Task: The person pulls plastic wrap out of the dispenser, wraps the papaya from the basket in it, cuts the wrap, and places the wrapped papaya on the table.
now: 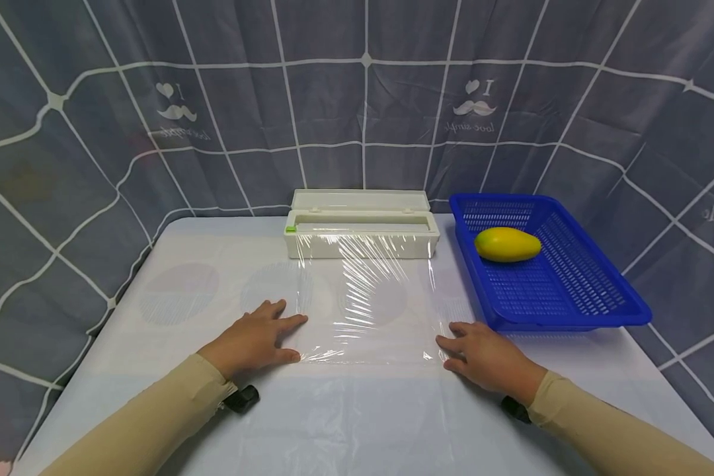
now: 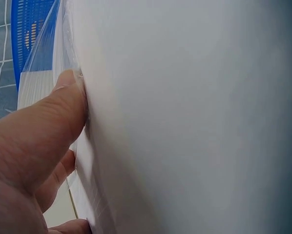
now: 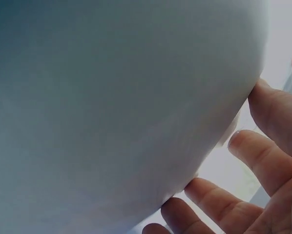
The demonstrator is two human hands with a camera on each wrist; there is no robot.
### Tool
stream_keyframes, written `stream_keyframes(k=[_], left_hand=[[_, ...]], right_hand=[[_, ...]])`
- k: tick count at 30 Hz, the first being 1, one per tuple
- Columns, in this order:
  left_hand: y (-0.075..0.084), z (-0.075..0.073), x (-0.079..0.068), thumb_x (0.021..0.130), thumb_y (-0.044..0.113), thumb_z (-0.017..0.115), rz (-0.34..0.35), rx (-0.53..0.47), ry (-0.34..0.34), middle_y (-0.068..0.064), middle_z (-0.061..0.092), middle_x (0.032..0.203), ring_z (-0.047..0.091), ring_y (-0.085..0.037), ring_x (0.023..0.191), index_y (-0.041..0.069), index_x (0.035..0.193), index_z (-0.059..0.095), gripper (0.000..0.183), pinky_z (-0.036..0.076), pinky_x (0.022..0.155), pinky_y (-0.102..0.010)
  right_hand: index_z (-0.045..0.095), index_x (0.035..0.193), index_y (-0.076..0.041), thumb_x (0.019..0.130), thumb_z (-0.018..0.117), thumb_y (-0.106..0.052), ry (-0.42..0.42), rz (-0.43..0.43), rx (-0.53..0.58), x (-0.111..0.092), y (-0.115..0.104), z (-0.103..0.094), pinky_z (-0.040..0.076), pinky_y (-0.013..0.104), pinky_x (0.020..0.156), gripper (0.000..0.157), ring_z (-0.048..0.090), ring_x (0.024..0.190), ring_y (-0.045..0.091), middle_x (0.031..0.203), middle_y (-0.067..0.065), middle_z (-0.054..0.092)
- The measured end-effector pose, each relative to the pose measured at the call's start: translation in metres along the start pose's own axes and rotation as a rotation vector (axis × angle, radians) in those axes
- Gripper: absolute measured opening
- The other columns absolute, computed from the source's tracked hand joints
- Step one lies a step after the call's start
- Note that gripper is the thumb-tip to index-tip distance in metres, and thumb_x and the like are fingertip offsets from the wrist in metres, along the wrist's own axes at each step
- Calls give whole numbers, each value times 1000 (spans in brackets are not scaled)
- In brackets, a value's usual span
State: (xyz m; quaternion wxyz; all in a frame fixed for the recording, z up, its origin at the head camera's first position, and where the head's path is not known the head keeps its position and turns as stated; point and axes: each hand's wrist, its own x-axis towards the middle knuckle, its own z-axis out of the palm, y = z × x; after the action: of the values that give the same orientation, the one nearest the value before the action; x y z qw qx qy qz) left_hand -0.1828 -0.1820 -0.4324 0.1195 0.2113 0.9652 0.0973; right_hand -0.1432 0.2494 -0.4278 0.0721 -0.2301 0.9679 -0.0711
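Note:
A clear sheet of cling film (image 1: 369,324) stretches from a white cling film dispenser (image 1: 363,246) toward me over the white table. The dispenser's lid (image 1: 359,199) stands raised at the back. My left hand (image 1: 254,340), fingers spread, touches the film's near left corner with its thumb. At the near right corner, my right hand (image 1: 486,356) rests its fingertips along the film's edge. The left wrist view shows the thumb (image 2: 63,105) against the film's edge. Loosely bent fingers (image 3: 263,156) of the right hand reach down to the white table surface in the right wrist view.
On the right of the table stands a blue plastic basket (image 1: 571,325) holding a yellow oblong fruit (image 1: 508,244). A grey curtain (image 1: 327,106) with white grid lines hangs behind the table and along both sides.

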Motion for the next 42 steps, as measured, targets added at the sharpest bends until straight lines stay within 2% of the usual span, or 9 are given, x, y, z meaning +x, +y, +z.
stream_keyframes(k=[7,18,21,24,28,31,34,39,42], left_hand=[[2,-2,-1,90,53,79,-2,-10,1,-27,39,164,32,-54,153,28,155,54,74,35,115,-76],[4,-4,0,89,53,80,-19,-33,-11,-27,38,165,30,-55,154,28,155,54,75,33,116,-76],[4,-4,0,89,53,81,-23,-36,-13,-27,38,165,30,-54,154,28,155,54,76,32,116,-76],[4,-3,0,88,52,81,-18,-35,-12,-28,39,164,31,-55,153,28,155,54,76,33,116,-77],[5,-4,0,88,52,81,-25,-33,-20,-28,38,164,31,-55,153,28,155,54,77,33,116,-76],[6,-4,0,88,52,82,-34,-33,-26,-27,38,164,31,-54,153,28,155,54,77,33,116,-76],[7,-4,-1,87,52,82,-34,-33,-23,-27,38,164,32,-54,153,28,155,54,77,34,115,-76],[8,-5,-3,87,50,83,-29,-40,-14,-28,39,163,33,-55,152,27,154,55,76,34,115,-76],[8,-6,-4,87,49,83,-25,-48,-12,-28,40,163,33,-54,152,27,154,56,75,34,115,-77]], right_hand=[[66,145,-19,98,74,-37,-36,-25,-17,-3,3,-3,44,66,113,51,58,133,52,147,23,61],[57,153,-16,96,76,-41,-128,-28,204,-15,4,-34,47,66,110,65,57,137,50,151,26,57],[57,154,-18,97,75,-41,-177,-11,229,-19,3,-51,50,62,109,64,60,136,43,151,19,60],[59,151,-23,97,75,-44,-205,8,274,-21,3,-73,60,49,95,61,70,118,31,136,11,71],[63,147,-18,97,75,-40,-83,1,329,-17,11,-110,60,31,77,56,68,97,14,115,1,76],[61,148,-10,97,77,-36,70,36,263,-5,28,-137,61,41,86,59,71,105,25,121,9,75],[53,154,-8,98,77,-37,140,122,185,17,57,-158,53,62,102,68,62,125,44,141,24,64],[34,164,-5,97,76,-40,58,204,145,57,116,-170,27,74,120,86,31,150,56,166,31,32],[27,166,-3,96,78,-38,-3,233,142,74,144,-165,22,75,121,93,23,152,59,170,32,21]])
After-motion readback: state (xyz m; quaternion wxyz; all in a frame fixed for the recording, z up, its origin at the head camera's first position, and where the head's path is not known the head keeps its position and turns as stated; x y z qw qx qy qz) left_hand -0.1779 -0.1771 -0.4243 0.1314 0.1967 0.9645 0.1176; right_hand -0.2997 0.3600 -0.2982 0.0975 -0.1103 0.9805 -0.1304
